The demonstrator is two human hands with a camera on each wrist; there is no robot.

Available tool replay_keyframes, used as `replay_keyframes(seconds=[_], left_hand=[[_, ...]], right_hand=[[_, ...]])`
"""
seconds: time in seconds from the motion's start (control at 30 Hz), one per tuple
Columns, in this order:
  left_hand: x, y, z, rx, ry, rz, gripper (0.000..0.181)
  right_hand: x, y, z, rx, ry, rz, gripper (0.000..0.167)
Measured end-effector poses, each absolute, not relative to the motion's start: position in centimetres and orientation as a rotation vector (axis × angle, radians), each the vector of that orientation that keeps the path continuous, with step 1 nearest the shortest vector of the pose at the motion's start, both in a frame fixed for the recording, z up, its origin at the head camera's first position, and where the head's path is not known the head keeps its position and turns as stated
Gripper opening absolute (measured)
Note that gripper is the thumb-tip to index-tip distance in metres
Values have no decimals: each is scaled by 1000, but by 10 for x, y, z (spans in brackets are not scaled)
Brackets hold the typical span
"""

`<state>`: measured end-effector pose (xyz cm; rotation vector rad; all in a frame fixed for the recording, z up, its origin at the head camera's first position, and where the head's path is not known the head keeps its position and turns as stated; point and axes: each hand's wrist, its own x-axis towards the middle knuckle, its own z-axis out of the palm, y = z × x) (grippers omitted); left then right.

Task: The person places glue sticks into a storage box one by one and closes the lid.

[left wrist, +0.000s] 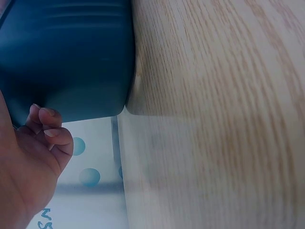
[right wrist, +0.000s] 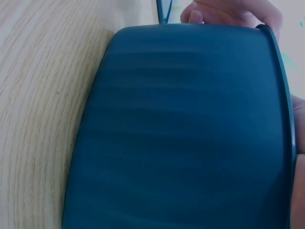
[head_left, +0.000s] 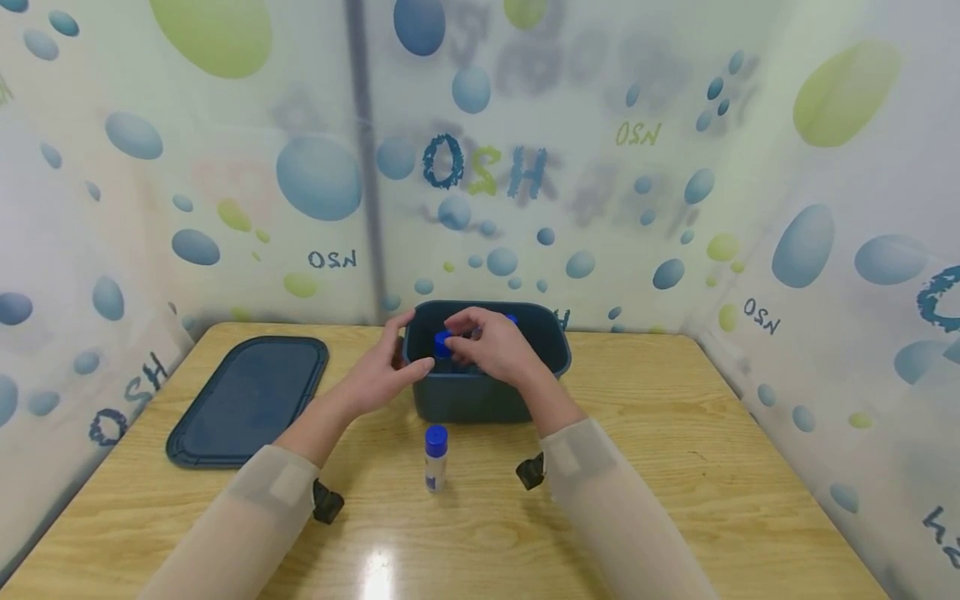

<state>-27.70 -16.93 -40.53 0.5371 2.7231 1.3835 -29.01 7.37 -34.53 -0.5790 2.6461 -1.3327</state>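
Observation:
A dark blue bin point(head_left: 472, 398) stands at the table's back; its outer wall fills much of the right wrist view. My right hand point(head_left: 495, 346) reaches over the front rim, thumb and fingertips pinching the blue cap of a bottle point(head_left: 442, 344) inside; the bottle's lower part is hidden. At the bin's left end, my left hand point(head_left: 378, 375) touches the rim, thumb stretched over the front corner. Its other fingers are loosely bent beside the outer wall point(left wrist: 71, 62) in the left wrist view. Another blue cap point(head_left: 512, 319) shows behind my right hand.
A clear bottle with a blue cap point(head_left: 436, 458) stands upright on the table in front of the bin. The flat dark blue lid point(head_left: 251, 400) lies at the left. A patterned curtain point(head_left: 480, 233) hangs behind the table and along both sides.

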Motion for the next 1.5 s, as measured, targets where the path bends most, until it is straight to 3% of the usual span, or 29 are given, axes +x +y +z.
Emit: replay_keyframes(seconds=[0.6,1.1,1.5], left_hand=[[-276,-168,-404,546,2714,1409,92],[-275,-168,-404,519,2731,1394,92],[-274,-166,-402,523,2741,1393,92]], right_hand=[[-285,84,-337,-800,2428,-1867,36],[-239,113,-328,-909,2431,-1715,29],[-205,150,-349,-796,2428,-1478,32]])
